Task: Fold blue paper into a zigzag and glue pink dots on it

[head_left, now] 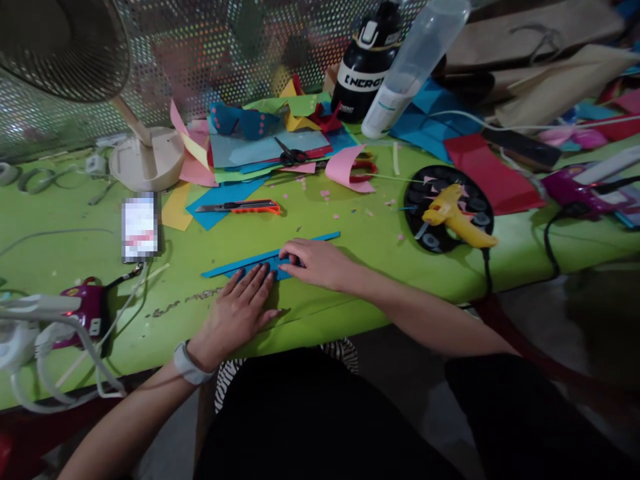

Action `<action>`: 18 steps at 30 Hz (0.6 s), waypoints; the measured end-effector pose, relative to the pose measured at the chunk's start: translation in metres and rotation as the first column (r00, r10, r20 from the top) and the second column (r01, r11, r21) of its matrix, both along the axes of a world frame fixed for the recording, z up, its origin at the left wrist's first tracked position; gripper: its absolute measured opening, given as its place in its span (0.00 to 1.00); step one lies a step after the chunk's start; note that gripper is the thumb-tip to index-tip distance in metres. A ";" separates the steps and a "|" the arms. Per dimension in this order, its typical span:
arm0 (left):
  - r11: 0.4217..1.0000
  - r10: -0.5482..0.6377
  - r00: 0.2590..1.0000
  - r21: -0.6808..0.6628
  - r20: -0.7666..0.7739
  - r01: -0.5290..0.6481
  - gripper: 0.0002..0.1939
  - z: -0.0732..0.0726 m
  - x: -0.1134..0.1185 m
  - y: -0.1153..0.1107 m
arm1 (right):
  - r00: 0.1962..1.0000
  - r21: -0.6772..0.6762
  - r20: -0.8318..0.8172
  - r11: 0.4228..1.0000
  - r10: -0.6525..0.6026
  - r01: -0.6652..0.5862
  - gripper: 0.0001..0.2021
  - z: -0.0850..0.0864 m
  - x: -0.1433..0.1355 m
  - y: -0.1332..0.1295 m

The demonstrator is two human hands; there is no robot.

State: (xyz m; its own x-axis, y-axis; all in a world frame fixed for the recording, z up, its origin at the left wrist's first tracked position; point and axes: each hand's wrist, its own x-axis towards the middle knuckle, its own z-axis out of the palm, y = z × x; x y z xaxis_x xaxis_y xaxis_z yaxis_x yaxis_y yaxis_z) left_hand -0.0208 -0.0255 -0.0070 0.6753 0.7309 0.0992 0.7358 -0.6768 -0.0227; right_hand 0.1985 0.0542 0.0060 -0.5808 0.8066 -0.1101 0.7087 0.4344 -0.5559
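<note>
A narrow blue paper piece [280, 267] lies on the green table in front of me, with a long thin blue strip [235, 267] along its far edge. My left hand [245, 300] is laid flat, its fingertips pressing the near left part of the paper. At the strip's middle, my right hand [313, 262] has its fingers curled in a pinch at the blue paper; exactly what is between the fingertips is hidden. Beyond the hands rests an orange box cutter [250, 207], its blade pointing left, partly over a blue sheet [210, 213].
A yellow glue gun [455, 217] rests on a round black tray [413, 200] at right. Scissors [291, 155], coloured paper, a black bottle [357, 80] and a clear bottle [400, 87] stand or lie behind. A fan [145, 160], phone [139, 227] and plugged power strip [90, 313] are left.
</note>
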 end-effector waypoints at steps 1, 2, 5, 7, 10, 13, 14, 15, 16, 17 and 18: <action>1.000 -0.003 1.000 -0.021 -0.012 0.003 0.36 0.000 -0.001 -0.001 | 1.000 -0.004 0.002 1.000 0.003 -0.003 0.11 0.000 0.000 0.000; 0.999 -0.005 1.000 -0.036 -0.021 0.004 0.38 0.001 -0.001 -0.001 | 1.000 -0.006 0.004 1.000 0.005 -0.005 0.11 0.001 0.000 0.000; 0.999 0.000 0.999 -0.053 -0.032 -0.002 0.41 0.001 -0.002 -0.001 | 1.000 0.002 0.005 1.000 0.007 -0.007 0.11 0.001 0.000 0.000; 0.998 0.001 1.000 -0.056 -0.031 -0.002 0.42 0.001 -0.002 -0.001 | 1.000 0.005 0.005 1.000 0.003 -0.003 0.10 0.001 0.000 0.000; 0.998 -0.004 1.000 -0.059 -0.031 0.002 0.42 -0.001 -0.002 -0.001 | 1.000 0.001 -0.001 1.000 0.004 -0.004 0.11 0.000 0.000 0.001; 0.998 -0.001 0.999 -0.063 -0.034 -0.001 0.42 -0.001 -0.001 -0.002 | 1.000 0.001 -0.009 1.000 0.005 -0.005 0.11 -0.001 0.000 0.001; 0.998 0.001 0.999 -0.066 -0.036 -0.003 0.42 -0.001 -0.001 -0.002 | 1.000 0.001 -0.009 1.000 0.005 -0.005 0.11 -0.001 0.000 0.001; 0.998 0.003 0.999 -0.069 -0.038 -0.006 0.42 0.000 0.000 -0.002 | 1.000 -0.001 -0.006 1.000 0.004 -0.004 0.11 -0.001 0.000 0.001; 0.997 0.006 0.999 -0.073 -0.040 -0.009 0.42 0.001 0.000 -0.002 | 1.000 -0.003 -0.003 1.000 0.004 -0.004 0.11 -0.001 0.000 0.001; 0.997 0.008 0.999 -0.078 -0.042 -0.012 0.42 0.001 0.000 -0.002 | 1.000 -0.004 0.000 1.000 0.003 -0.003 0.11 -0.001 0.000 0.001; 0.997 0.010 0.999 -0.081 -0.043 -0.013 0.42 0.001 0.000 -0.002 | 1.000 -0.003 0.001 1.000 0.004 -0.004 0.11 0.000 0.000 0.001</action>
State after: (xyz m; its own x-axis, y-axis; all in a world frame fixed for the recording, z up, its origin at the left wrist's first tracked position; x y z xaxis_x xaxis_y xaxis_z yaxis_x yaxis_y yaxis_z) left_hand -0.0203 -0.0279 -0.0055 0.6691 0.7431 0.0106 0.7431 -0.6691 0.0011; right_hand 0.1981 0.0547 0.0056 -0.5836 0.8041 -0.1133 0.7078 0.4354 -0.5563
